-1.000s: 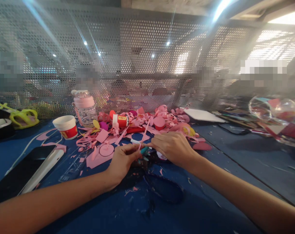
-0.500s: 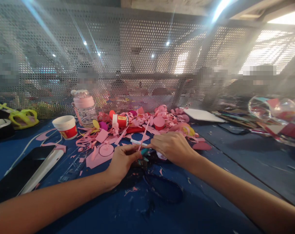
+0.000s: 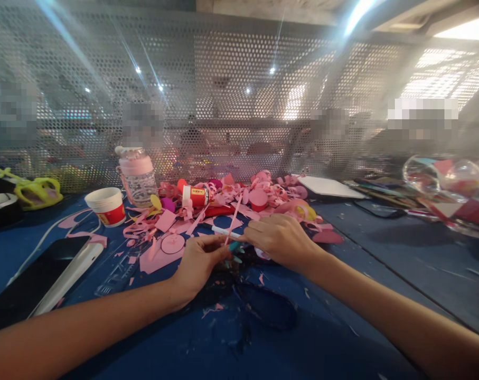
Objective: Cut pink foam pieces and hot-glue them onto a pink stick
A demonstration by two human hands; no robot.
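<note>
A thin pink paper strip [image 3: 234,217] is standing tilted between the two hands, low on the blue table [image 3: 382,248] just in front of the heap of pink paper scraps [image 3: 263,198]. The left hand [image 3: 199,262] is pinching its lower end between closed fingertips, and the right hand [image 3: 281,240] is curling its fingers in beside it, touching the left fingertips; whether it is gripping the strip cannot be told. A white pen [image 3: 225,231] is lying just behind the fingertips. Further left are sitting a pink paper disc [image 3: 172,243], a white cup [image 3: 106,206], a pink-lidded bottle [image 3: 137,175] and a black phone [image 3: 37,279].
</note>
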